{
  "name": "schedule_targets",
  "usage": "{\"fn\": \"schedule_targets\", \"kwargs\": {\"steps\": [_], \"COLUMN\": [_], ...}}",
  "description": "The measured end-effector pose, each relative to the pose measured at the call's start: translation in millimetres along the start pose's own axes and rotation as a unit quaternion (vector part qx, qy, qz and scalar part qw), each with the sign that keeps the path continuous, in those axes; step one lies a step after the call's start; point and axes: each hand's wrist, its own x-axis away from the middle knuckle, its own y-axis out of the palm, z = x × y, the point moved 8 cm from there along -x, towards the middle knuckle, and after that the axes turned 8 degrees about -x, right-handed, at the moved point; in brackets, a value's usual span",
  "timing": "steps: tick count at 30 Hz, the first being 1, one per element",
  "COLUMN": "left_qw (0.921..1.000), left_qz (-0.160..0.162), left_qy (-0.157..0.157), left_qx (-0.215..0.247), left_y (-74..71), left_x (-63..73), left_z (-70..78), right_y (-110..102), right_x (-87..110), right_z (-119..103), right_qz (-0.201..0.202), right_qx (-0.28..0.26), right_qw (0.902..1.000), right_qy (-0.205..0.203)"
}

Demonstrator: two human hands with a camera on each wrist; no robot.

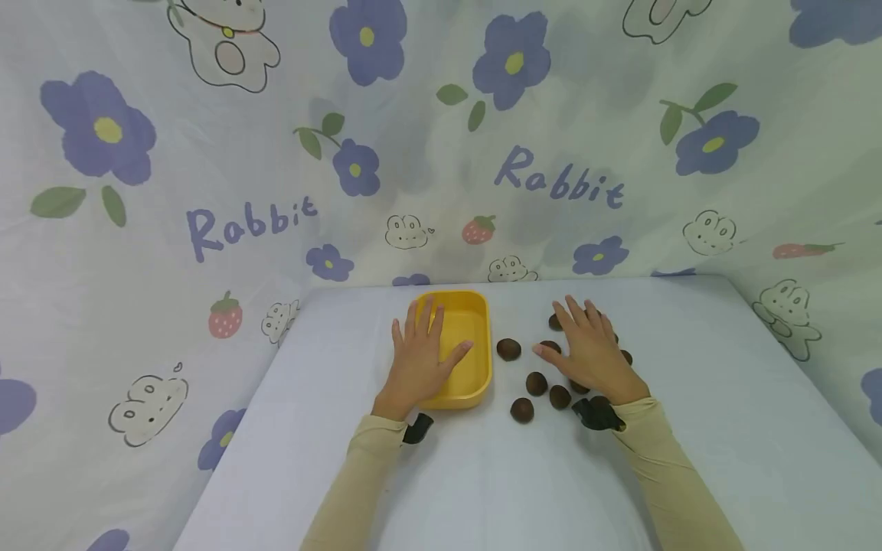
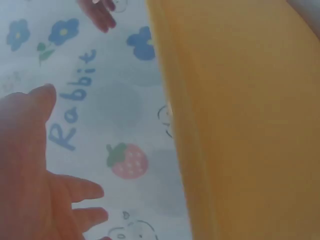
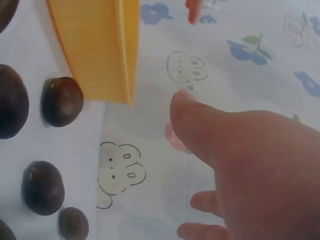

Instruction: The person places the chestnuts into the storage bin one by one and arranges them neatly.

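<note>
My left hand (image 1: 420,363) hovers over the left side of a yellow plastic tray (image 1: 488,356), its fingers spread and pointing away from me. Nothing is in its grasp, and part of the tray's left wall is hidden beneath it. To the right, my right hand (image 1: 594,353) hangs over a loose group of glossy dark brown chestnuts (image 1: 508,350), fingers apart and holding nothing. Some chestnuts are partly covered by that hand. In the right wrist view, chestnuts (image 3: 44,187) lie on the white surface below the thumb, near the tray (image 3: 92,45).
A white table (image 1: 482,482) carries the tray and the chestnuts. Behind it hangs a pale curtain (image 1: 427,161) printed with flowers, rabbits and strawberries. Each wrist wears a small black camera mount, such as the right one (image 1: 598,413), close over the chestnuts.
</note>
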Motion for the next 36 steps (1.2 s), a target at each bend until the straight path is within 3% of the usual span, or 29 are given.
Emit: {"fn": "schedule_targets", "kwargs": {"steps": [6,12,24,36], "left_qw": [0.9973,0.9893,0.9712,0.9564], "left_qz": [0.003,0.004,-0.039,-0.07], "left_qy": [-0.026,-0.051,-0.093,-0.096], "left_qx": [0.068,0.136,0.216,0.267], "left_y": [1.8,12.3,38.8,48.5], "left_x": [5.4,14.9,30.2,39.9], "left_z": [-28.8,-51.2,-65.6,-71.8], "right_y": [-10.2,-16.4,-17.9,0.9], "right_x": [-4.1,-4.7,-8.1,-16.3], "right_z": [-11.8,-13.2,-12.2,2.7], "right_qz": [0.033,0.044,0.078,0.08], "right_qx": [-0.036,-0.091,-0.157,-0.225], "right_qw": [0.9981,0.9948,0.9845,0.9709], "right_qy": [-0.036,-0.015,-0.008,-0.01]}}
